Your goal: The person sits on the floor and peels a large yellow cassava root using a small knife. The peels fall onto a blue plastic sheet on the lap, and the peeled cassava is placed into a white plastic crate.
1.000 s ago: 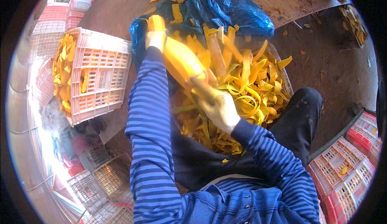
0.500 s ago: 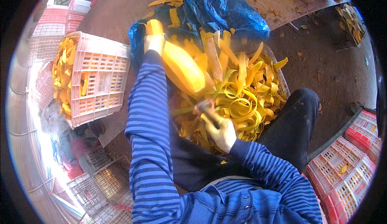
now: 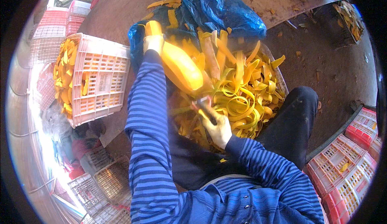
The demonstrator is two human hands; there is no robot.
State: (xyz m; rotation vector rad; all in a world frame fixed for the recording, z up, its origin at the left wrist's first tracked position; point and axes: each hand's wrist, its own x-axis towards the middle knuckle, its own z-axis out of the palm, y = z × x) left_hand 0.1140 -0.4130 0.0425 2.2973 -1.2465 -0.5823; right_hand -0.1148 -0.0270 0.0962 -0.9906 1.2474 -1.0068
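My left hand [image 3: 153, 43], in a pale glove, grips the far end of a long peeled yellow fruit [image 3: 179, 65] that slants down toward me. My right hand [image 3: 217, 128], also gloved, is closed on a peeler [image 3: 203, 105] whose head sits just below the fruit's near end. Under both hands lies a heap of long yellow peel strips [image 3: 238, 89] in a basket [image 3: 278, 77] lined with blue plastic.
A pink slatted crate [image 3: 100, 81] with yellow pieces stands at my left. A blue plastic bag [image 3: 217, 6] lies beyond the heap. More pink and red crates [image 3: 346, 167] sit at lower right, wire baskets [image 3: 100, 183] at lower left. My dark-trousered knee [image 3: 294, 115] is beside the heap.
My right hand has drawn the peeler down the fruit, from its middle to just off its near end. The left hand has kept its hold on the far end.
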